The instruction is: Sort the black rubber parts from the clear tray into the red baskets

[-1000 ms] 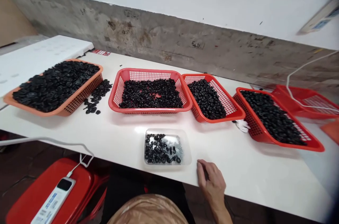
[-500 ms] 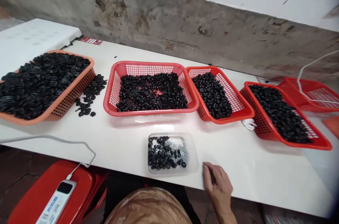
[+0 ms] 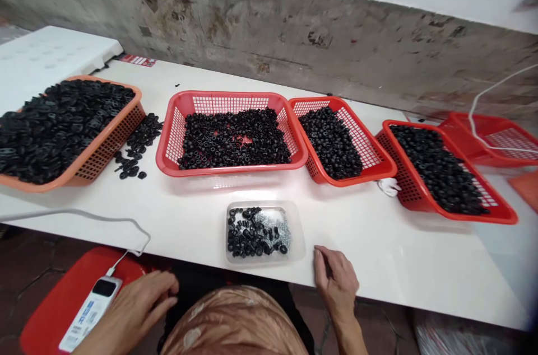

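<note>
My right hand (image 3: 336, 276) rests on the front part of the white table, its fingers curled and the thumb close to the index finger. Whatever may lie inside those fingers is hidden. Just left of it stands a shallow clear plastic box (image 3: 297, 234), holding small black ring-shaped parts (image 3: 247, 240) and a heap of tiny silvery pieces (image 3: 275, 226). My left hand (image 3: 145, 302) hangs over the red stool in front of the table edge, fingers bent and thumb apart, with nothing visible in it.
Beyond the box stand a pink-red basket (image 3: 231, 169), a red basket (image 3: 357, 180) and another red basket (image 3: 458, 216), all with black parts. An orange basket (image 3: 71, 176) is heaped at left, loose black pieces (image 3: 134, 153) beside it. A white power bank (image 3: 90, 316) lies on the stool (image 3: 46, 299).
My left hand has come into view at the lower left, above the stool. The view has shifted slightly; my right hand keeps its place beside the box.
</note>
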`<state>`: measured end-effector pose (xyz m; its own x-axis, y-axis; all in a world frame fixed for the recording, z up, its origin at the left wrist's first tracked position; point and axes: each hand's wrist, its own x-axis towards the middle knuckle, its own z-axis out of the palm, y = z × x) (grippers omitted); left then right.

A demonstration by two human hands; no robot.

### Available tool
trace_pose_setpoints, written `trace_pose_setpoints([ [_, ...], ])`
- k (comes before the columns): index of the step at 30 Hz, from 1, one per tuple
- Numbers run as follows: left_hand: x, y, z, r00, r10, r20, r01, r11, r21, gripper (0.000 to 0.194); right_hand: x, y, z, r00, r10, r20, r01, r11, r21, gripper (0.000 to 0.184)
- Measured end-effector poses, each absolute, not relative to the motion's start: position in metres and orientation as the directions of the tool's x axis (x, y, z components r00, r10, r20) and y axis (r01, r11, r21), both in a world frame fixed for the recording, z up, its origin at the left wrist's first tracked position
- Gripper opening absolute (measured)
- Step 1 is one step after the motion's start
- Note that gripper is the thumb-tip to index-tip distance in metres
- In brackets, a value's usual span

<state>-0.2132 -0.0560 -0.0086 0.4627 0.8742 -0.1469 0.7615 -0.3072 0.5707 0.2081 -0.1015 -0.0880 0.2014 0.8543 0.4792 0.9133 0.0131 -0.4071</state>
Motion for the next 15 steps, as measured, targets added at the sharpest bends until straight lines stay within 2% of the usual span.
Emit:
trace_pose_setpoints([
  [2, -0.189, -0.043, -0.005, 0.521, 0.853, -0.015, 0.689, -0.41, 0.598, 0.014, 0.208, -0.102, -0.088, 0.204, 0.853, 0.481, 0.916, 0.008, -0.402, 0.013],
  [5, -0.151, -0.029, 0.008, 0.499, 0.845, 0.192, 0.644, -0.51, 0.571, 0.012, 0.208, -0.102, -0.089, 0.187, 0.848, 0.496, 0.926, 0.017, -0.377, 0.013],
  [8, -0.121, -0.013, 0.021, 0.519, 0.807, 0.283, 0.637, -0.585, 0.502, 0.013, 0.209, -0.102, -0.09, 0.166, 0.842, 0.514, 0.935, 0.03, -0.353, 0.012],
  [11, -0.095, 0.008, 0.029, 0.654, 0.729, 0.201, 0.623, -0.67, 0.402, 0.018, 0.209, -0.102, -0.09, 0.159, 0.836, 0.526, 0.936, 0.042, -0.349, 0.012],
  [15, -0.063, 0.035, 0.023, 0.79, 0.613, 0.018, 0.587, -0.764, 0.267, 0.023, 0.208, -0.101, -0.09, 0.172, 0.836, 0.521, 0.935, 0.028, -0.354, 0.013],
])
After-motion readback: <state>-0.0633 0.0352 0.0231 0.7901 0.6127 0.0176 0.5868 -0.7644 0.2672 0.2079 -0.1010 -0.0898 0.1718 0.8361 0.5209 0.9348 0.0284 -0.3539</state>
